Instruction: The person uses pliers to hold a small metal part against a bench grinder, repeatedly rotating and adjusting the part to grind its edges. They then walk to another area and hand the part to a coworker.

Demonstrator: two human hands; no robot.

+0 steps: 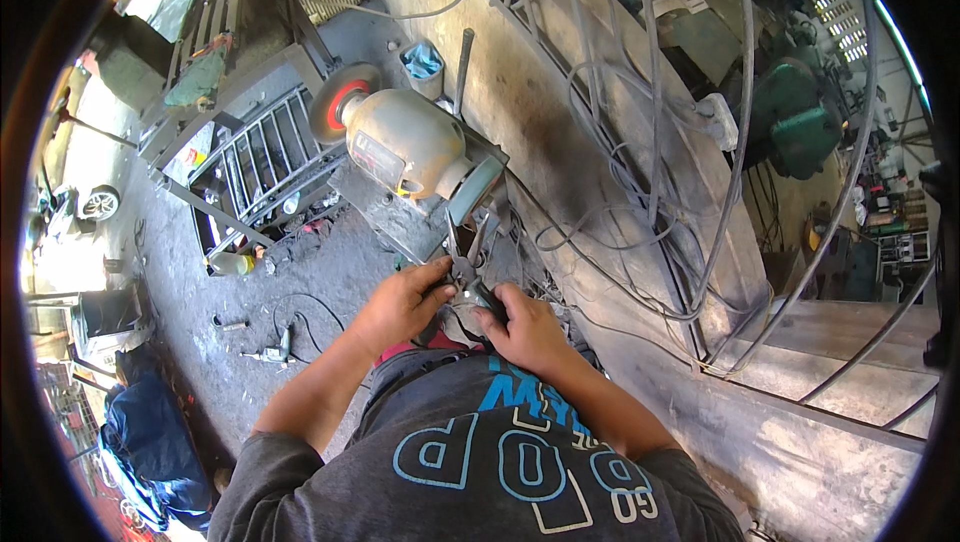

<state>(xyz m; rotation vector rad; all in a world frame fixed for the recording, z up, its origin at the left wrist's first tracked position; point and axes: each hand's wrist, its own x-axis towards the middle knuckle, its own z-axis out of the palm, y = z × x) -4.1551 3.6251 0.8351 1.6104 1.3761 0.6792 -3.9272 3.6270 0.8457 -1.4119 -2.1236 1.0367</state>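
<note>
Both hands are on a pair of pliers (464,270) with dark handles, its two long jaws spread apart and pointing away from me. My left hand (405,302) pinches it at the left, close to the pivot. With the thumb on top, my right hand (525,324) is closed round the dark handle on the right. Just beyond the jaw tips is the right wheel (477,188) of a worn bench grinder (405,142). I cannot tell whether the jaws touch that wheel. The grinder's left side carries a disc (334,104) with a red centre.
A stained wall (560,157) with hanging cables (650,282) runs along the right. Left of the grinder stands a barred metal frame (265,157). A small power tool (278,350) with a cord lies on the floor. Behind the grinder is a bin (422,70) with blue stuff inside.
</note>
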